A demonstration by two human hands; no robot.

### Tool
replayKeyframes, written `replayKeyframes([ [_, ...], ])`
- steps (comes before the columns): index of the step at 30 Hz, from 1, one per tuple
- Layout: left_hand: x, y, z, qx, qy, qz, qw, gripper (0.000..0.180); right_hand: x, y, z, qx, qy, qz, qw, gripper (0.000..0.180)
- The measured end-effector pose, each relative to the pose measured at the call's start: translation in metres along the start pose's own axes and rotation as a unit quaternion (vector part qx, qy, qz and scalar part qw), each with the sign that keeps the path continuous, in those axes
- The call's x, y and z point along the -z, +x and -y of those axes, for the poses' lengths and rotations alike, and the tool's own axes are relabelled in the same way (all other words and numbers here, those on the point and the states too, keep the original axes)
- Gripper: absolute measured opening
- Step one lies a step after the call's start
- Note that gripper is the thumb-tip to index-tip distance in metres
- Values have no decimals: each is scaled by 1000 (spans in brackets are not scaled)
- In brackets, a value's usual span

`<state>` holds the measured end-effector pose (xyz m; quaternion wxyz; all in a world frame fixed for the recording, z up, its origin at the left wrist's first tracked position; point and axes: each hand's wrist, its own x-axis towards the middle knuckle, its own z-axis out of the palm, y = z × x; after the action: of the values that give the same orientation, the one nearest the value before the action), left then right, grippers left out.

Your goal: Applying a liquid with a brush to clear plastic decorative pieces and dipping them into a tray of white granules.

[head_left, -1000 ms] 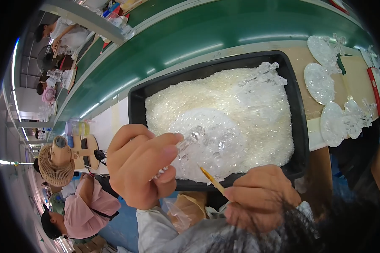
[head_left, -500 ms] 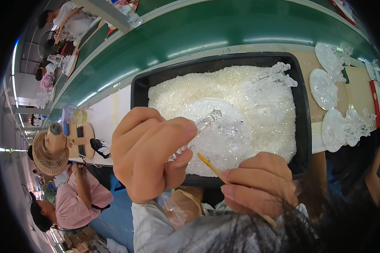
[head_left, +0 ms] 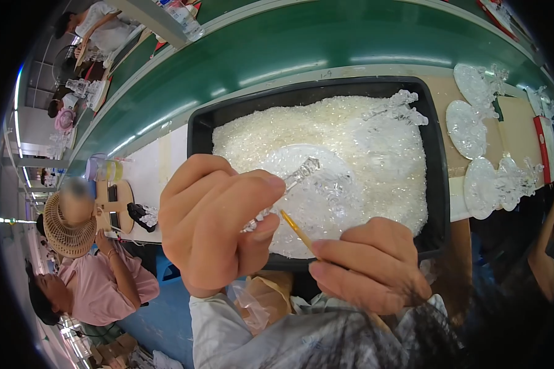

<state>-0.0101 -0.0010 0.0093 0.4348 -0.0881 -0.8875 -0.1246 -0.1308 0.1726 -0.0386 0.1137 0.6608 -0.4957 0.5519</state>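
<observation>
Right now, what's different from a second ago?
The right hand has shifted left, bringing the amber tip of its thin stick up and left, nearer the clear piece in the left hand. That hand has moved slightly up and right. Nothing was taken hold of or let go. The black tray and its glittering granules look the same.

A short number marking (head_left: 326, 75) stands on the pale ledge (head_left: 292, 82).
</observation>
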Motion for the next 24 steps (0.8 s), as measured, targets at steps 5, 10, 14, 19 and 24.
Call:
replayKeyframes([
  [5,-2,5,-2,-1,19,4,1000,20,5,0,1,-7,3,9,1000,24],
  [10,2,1,0,1,27,14,1000,20,6,-10,2,-25,78,-3,997,25],
  [14,2,1,1,-3,34,6,999,19,2,-14,-1,-69,148,-59,985,28],
  [19,0,5,-2,5,26,12,1000,20,4,-2,0,-44,69,-4,997,19],
  [24,1,-2,-2,18,39,23,999,34,-2,-7,-1,-61,90,-41,993,19],
])
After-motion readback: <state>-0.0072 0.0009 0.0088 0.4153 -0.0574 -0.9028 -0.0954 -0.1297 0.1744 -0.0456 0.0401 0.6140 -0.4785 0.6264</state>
